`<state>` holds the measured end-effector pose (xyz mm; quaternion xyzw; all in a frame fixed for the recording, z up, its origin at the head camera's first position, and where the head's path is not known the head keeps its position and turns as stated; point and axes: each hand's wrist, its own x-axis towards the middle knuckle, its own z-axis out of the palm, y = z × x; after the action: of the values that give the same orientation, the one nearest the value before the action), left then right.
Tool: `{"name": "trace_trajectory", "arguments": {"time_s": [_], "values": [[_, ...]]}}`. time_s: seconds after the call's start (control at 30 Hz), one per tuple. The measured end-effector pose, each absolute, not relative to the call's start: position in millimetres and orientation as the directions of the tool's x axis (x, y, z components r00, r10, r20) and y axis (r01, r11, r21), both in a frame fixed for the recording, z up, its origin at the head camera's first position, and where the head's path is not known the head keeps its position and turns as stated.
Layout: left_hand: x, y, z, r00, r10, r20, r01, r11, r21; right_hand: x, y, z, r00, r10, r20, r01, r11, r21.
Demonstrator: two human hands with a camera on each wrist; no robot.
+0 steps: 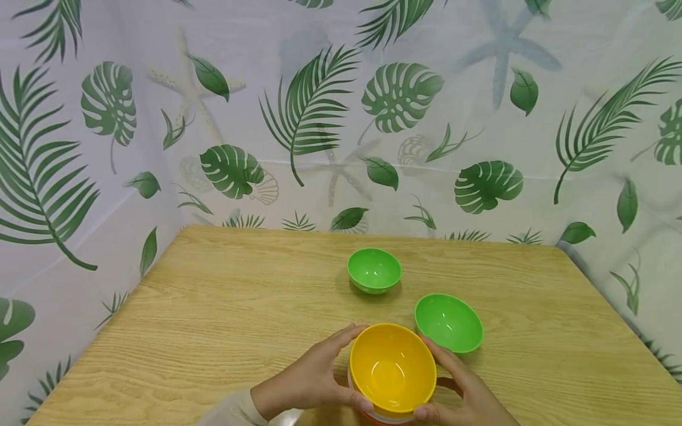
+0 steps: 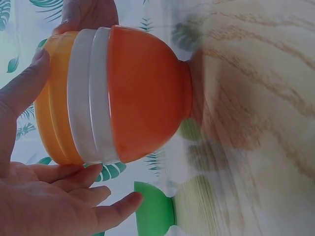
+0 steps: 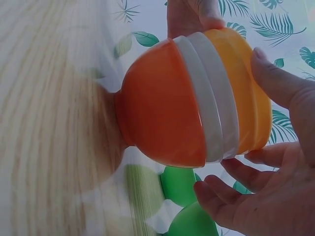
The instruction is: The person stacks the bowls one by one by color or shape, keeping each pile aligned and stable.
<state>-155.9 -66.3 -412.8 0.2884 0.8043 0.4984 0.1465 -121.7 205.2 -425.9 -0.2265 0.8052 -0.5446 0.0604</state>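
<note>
A nested stack of bowls stands upright at the near side of the table. Its base is an orange bowl (image 2: 145, 93), whose foot meets the tabletop. Two white rims (image 3: 209, 98) show above the orange one, and yellow bowls (image 1: 391, 367) with what look like two stacked rims form the top. On the left side my left hand (image 1: 319, 370) grips the yellow bowls, thumb near the rim and fingers round the far side. My right hand (image 1: 469, 393) holds them from the opposite side in the same manner. The topmost yellow bowl has nothing inside.
A green bowl (image 1: 449, 324) rests just beyond the stack to the right, close to my right fingers. Farther back is another green bowl (image 1: 374, 271). The wooden table (image 1: 224, 296) ends at a leaf-patterned curtain (image 1: 330, 195) behind and at the sides.
</note>
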Motion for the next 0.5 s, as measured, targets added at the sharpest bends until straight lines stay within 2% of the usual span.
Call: {"name": "trace_trajectory", "arguments": {"time_s": [0.23, 0.4, 0.5], "values": [[-157, -67, -409, -0.778, 0.627, 0.046, 0.352, 0.375, 0.858, -120, 202, -420, -0.928, -0.372, 0.006, -0.147, 0.352, -0.925], [-156, -69, -400, -0.759, 0.65, 0.039, 0.363, 0.372, 0.854, -120, 205, -423, -0.914, -0.404, 0.04, -0.185, 0.329, -0.926], [-155, -67, -388, -0.749, 0.656, 0.088, 0.389, 0.328, 0.861, -120, 209, -424, -0.92, -0.39, 0.03, -0.172, 0.334, -0.927]]}}
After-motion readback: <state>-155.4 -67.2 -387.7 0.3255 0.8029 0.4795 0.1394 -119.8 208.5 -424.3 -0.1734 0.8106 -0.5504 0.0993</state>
